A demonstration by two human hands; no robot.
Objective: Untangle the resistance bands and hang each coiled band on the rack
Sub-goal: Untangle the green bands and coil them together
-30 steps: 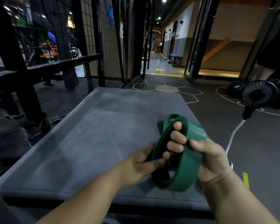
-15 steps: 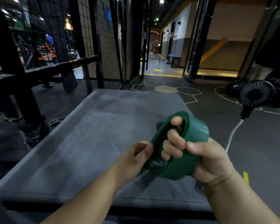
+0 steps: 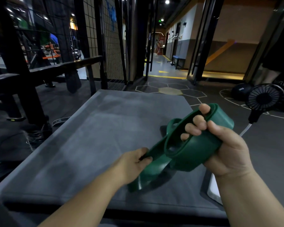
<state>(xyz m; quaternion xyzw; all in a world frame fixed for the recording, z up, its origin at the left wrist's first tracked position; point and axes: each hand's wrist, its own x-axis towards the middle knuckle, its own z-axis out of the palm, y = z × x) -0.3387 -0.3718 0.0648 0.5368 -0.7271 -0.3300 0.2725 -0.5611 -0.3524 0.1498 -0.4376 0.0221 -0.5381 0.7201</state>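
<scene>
A grey mat (image 3: 105, 136) fills the middle. Left of it stands a black frame (image 3: 23, 82). Behind it are a wire mesh wall (image 3: 111, 46), hexagon floor marks (image 3: 170, 90) and a corridor (image 3: 159, 63) under ceiling spots (image 3: 167, 1) — a blue bench (image 3: 178, 58) inside. Right of the mat, a black fan (image 3: 264, 97).

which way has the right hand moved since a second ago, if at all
Yes. The right hand, gripping the green band, has shifted right and away from the person, closer to the black fan.

Dim, ceiling-lit (edges warped)
</scene>
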